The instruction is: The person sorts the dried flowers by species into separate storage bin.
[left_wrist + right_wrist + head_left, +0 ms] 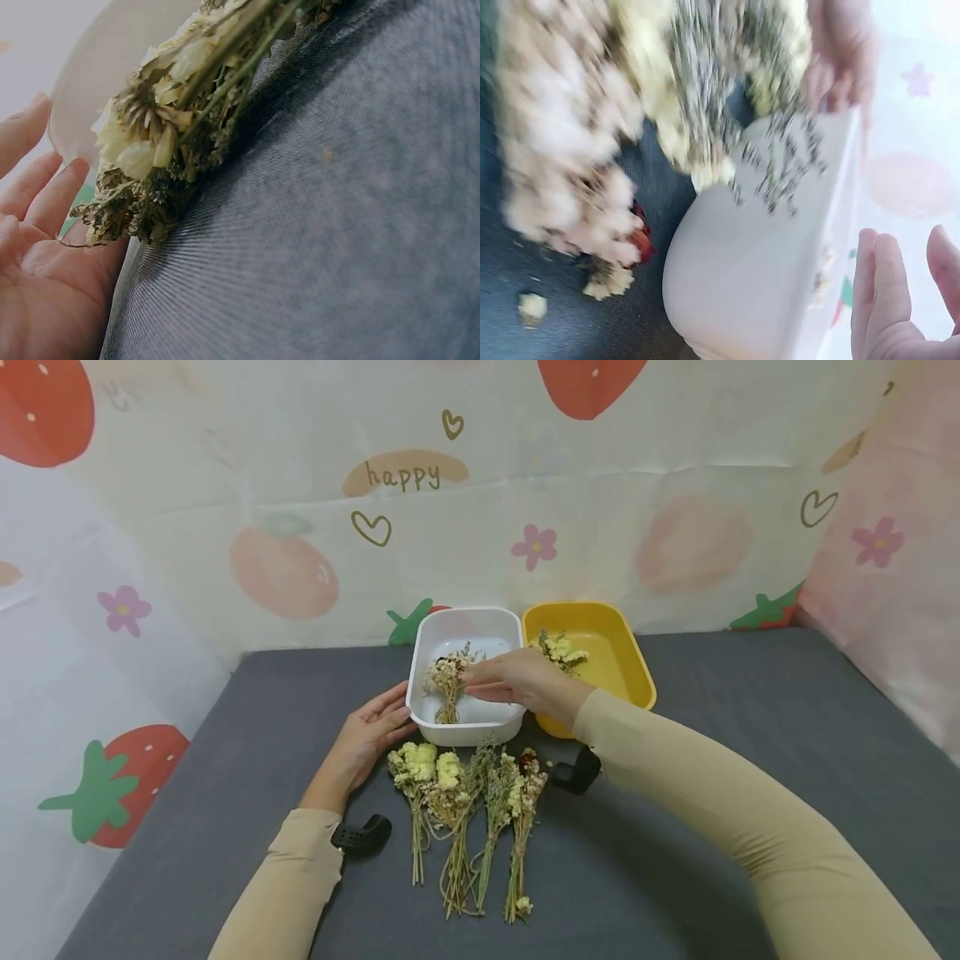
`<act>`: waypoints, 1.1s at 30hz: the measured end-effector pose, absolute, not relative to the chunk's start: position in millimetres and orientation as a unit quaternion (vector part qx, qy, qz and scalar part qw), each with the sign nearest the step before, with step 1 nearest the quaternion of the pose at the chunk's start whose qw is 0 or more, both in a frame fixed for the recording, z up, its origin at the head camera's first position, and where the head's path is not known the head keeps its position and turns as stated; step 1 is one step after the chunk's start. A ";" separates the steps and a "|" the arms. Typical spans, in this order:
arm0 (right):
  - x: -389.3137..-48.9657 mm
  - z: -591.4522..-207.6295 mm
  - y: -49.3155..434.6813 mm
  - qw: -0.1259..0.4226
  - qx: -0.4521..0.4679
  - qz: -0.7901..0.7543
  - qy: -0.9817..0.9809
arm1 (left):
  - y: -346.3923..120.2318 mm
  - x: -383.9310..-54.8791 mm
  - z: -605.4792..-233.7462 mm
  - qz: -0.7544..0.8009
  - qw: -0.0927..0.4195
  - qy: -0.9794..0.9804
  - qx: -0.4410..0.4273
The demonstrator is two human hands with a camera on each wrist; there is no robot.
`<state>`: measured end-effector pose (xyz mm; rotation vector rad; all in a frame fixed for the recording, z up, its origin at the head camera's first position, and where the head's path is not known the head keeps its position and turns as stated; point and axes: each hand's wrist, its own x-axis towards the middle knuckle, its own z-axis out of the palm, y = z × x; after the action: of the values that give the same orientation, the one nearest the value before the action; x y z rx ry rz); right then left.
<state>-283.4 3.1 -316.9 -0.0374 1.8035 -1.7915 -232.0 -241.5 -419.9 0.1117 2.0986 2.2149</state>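
A white plastic basin [467, 737] stands on the table with a small bunch of dried flowers [446, 681] inside. My left hand [367, 735] rests its extended fingers against the basin's left wall. Over the basin's right part is my right hand [521, 677], its fingers straight beside the bunch. In the right wrist view nothing lies between the thumb and fingers of that hand [892, 307]. Several bunches of dried flowers [468, 802] lie side by side in front of the basin. The left wrist view shows a pale yellow bunch [150, 142] near my left palm.
A yellow basin [618, 664] touches the white one on its right and holds a yellowish dried bunch [562, 652], partly hidden by my right hand. Both stand on a dark grey tablecloth [322, 693], close to a printed fabric backdrop [450, 552]. A loose flower head [532, 309] lies on the cloth.
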 end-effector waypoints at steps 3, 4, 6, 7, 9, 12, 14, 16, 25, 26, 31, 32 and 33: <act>-272.4 -314.3 16.3 0.300 -0.029 -0.664 0.684 | -240.3 -231.7 -420.9 0.726 0.042 0.686 0.035; -268.3 -313.1 20.2 0.301 -0.034 -0.663 0.684 | -240.5 -232.0 -420.2 0.727 0.041 0.685 0.034; -259.3 -311.1 28.2 0.306 -0.048 -0.663 0.681 | -240.6 -232.2 -419.0 0.728 0.042 0.684 0.032; -254.3 -310.3 32.2 0.310 -0.055 -0.664 0.678 | -240.4 -232.3 -418.8 0.729 0.042 0.683 0.031; -244.2 -309.8 39.9 0.322 -0.062 -0.664 0.672 | -239.9 -232.6 -418.7 0.729 0.044 0.682 0.031; -229.1 -310.2 50.4 0.333 -0.071 -0.666 0.664 | -239.7 -233.1 -419.1 0.728 0.044 0.684 0.034; -220.6 -312.4 56.6 0.340 -0.079 -0.663 0.662 | -239.8 -233.2 -419.7 0.726 0.045 0.686 0.035; -212.7 -315.7 62.3 0.347 -0.087 -0.662 0.659 | -240.1 -233.1 -420.2 0.725 0.046 0.686 0.035; -185.1 -341.4 82.2 0.362 -0.097 -0.644 0.667 | -239.1 -231.8 -423.1 0.724 0.046 0.687 0.031; -181.5 -344.3 83.5 0.366 -0.092 -0.645 0.665 | -238.7 -231.4 -423.4 0.723 0.047 0.688 0.029; -165.6 -355.1 85.6 0.377 -0.068 -0.651 0.655 | -238.5 -231.0 -422.5 0.719 0.047 0.693 0.026; -163.3 -356.4 85.5 0.378 -0.065 -0.653 0.653 | -238.7 -231.2 -421.7 0.719 0.046 0.693 0.027; -161.0 -357.7 85.2 0.379 -0.062 -0.654 0.652 | -239.1 -231.5 -420.8 0.720 0.043 0.692 0.027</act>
<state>-161.0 85.2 -357.7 -0.1573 1.6651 -1.6718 -231.5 -239.1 -420.8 0.0837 2.1164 2.2012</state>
